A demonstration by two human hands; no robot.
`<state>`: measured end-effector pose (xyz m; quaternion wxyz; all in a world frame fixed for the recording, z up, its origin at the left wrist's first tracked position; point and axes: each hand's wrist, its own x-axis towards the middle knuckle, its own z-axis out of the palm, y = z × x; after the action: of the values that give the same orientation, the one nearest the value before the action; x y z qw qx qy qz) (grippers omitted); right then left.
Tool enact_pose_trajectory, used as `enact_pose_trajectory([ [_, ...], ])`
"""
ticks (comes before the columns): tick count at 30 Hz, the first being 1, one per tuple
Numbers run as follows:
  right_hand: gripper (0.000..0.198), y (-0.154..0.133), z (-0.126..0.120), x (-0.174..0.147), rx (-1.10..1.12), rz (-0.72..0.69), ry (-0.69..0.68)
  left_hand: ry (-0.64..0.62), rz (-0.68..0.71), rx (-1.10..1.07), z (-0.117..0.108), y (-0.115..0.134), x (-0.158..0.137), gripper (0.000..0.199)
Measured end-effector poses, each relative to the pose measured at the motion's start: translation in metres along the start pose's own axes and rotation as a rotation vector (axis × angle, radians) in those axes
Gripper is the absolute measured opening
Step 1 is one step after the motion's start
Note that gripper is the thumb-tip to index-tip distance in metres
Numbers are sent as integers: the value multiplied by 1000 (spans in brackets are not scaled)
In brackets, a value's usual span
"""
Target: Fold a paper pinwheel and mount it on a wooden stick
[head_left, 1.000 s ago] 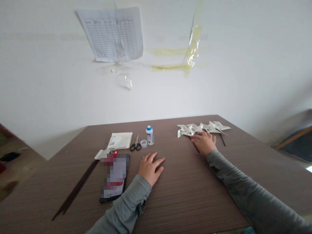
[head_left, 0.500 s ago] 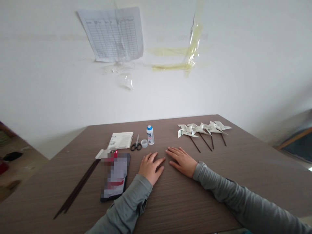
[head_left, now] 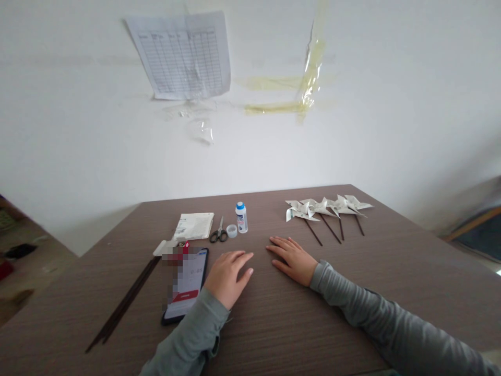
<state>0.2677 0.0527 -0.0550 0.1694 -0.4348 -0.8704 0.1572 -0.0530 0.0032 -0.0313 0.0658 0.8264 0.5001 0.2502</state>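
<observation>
My left hand point(head_left: 228, 277) hovers or rests just right of a phone point(head_left: 187, 292), fingers apart and holding nothing. The phone lies face up, partly blurred out. My right hand point(head_left: 293, 261) lies flat on the brown table point(head_left: 274, 318), its fingers spread and empty. Beyond my left hand are black-handled scissors point(head_left: 219, 234), a small clear cup point(head_left: 231, 231) and an upright white bottle point(head_left: 241, 218) with a blue cap. Several paper pinwheels point(head_left: 324, 208) on dark sticks lie in an overlapping row past my right hand.
A stack of folded paper point(head_left: 194, 225) lies at the back left. Dark thin sticks point(head_left: 127, 303), with a white wrap point(head_left: 164, 247) at their upper end, lie left of the phone. The wall behind bears a taped printed sheet point(head_left: 183, 56) and yellowed tape point(head_left: 309, 78).
My left hand has moved left and slightly toward me, closer to the phone, and its fingers have drawn nearer together. My right hand and the objects stay in place.
</observation>
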Motion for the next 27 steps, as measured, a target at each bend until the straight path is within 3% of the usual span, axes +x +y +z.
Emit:
enact_pose_trajectory([
  [6,57,-6,-5,0,7,30,-31,317,-65,62,-37,-57,-58,46],
  [10,55,-7,-5,0,8,31,-21,416,-174,107,-46,-96,-91,53],
  [15,57,-7,-6,1,6,40,-33,352,-224,73,-52,-120,-111,58],
  [27,58,-5,-7,1,15,38,-51,232,-235,44,-55,-137,-116,50],
])
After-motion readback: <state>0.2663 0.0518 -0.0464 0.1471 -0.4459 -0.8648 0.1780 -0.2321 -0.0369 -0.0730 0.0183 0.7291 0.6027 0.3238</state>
